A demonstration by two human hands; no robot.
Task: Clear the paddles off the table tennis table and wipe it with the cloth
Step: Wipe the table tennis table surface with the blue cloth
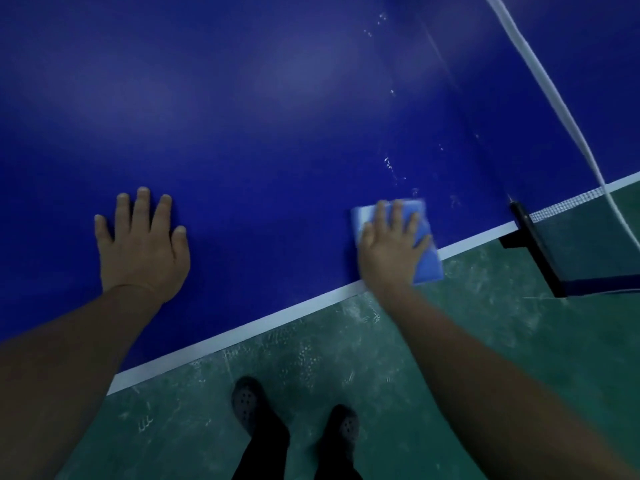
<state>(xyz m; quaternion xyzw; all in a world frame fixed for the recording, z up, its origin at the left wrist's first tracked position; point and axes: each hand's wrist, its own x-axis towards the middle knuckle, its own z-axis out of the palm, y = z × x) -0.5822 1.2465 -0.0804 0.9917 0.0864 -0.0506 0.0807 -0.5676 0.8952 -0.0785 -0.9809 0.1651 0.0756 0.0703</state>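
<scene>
Fingers of right hand spread flat, pressing blue cloth onto worktop at near white edge, beside net post. Left hand flat, fingers wide, well apart from cloth.

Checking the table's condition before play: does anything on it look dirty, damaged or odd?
Yes. Whitish specks and smears dot the blue table just beyond the cloth under the right hand, trailing toward the net. Whether droplets or scuffs, I cannot tell.
</scene>
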